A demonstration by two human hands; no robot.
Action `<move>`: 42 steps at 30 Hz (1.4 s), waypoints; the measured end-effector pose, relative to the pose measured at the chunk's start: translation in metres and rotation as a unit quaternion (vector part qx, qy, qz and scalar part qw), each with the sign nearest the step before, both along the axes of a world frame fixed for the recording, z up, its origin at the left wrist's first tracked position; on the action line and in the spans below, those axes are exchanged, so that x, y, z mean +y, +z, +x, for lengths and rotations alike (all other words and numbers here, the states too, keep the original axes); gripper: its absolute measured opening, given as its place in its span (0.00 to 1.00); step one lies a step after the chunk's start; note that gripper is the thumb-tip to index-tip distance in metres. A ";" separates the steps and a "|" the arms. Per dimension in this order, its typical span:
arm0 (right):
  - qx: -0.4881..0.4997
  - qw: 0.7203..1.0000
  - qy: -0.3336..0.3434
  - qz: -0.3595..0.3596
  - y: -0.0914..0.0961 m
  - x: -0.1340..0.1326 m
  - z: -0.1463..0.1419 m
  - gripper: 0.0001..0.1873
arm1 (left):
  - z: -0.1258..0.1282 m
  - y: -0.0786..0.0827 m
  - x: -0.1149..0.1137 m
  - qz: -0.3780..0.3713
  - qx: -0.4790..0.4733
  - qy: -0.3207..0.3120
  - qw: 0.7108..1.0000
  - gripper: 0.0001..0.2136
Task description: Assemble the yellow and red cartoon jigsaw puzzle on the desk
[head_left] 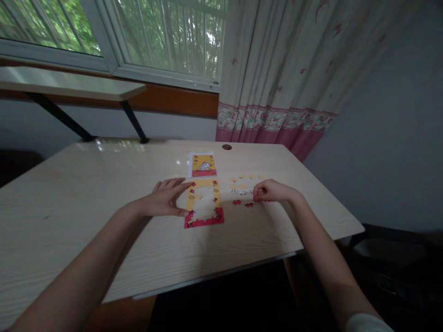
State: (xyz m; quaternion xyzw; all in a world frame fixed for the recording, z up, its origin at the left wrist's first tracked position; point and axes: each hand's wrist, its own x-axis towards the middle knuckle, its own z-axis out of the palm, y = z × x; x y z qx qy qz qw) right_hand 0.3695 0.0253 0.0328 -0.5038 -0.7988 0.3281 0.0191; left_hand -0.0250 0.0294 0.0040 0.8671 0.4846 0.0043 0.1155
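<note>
A partly assembled jigsaw puzzle (204, 222) lies flat on the table, its yellow and red border joined around a bare middle. My left hand (165, 198) rests along its left side, thumb and fingers spread, fingertips on the border. To the right lie loose puzzle pieces (236, 202) in rough rows, yellow at the back, white and black in between, red in front. My right hand (268, 190) is over the right end of these rows, fingers pinched together at a red puzzle piece (256, 198). Behind the puzzle is a reference picture (204, 165) showing a white figure on yellow and red.
The light wooden table (155, 258) has a round cable hole (227, 147) near its back edge. A raised shelf (72, 85) on black brackets stands at the back left. A curtain (273, 92) hangs beside the window, and dark furniture (391, 258) is beyond the right edge.
</note>
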 end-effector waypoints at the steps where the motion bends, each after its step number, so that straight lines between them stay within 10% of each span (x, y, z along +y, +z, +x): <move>1: 0.003 1.000 0.001 -0.001 0.001 -0.001 0.000 0.09 | 0.000 0.000 0.000 0.000 -0.001 -0.001 1.000 0.49; 25: 0.006 0.995 -0.091 -0.032 0.003 0.007 0.063 0.08 | -0.004 -0.004 0.003 0.018 -0.003 -0.004 1.000 0.48; 42: -0.004 0.983 0.121 0.137 0.000 -0.012 -0.057 0.09 | 0.002 0.001 0.002 0.058 -0.049 -0.014 0.997 0.40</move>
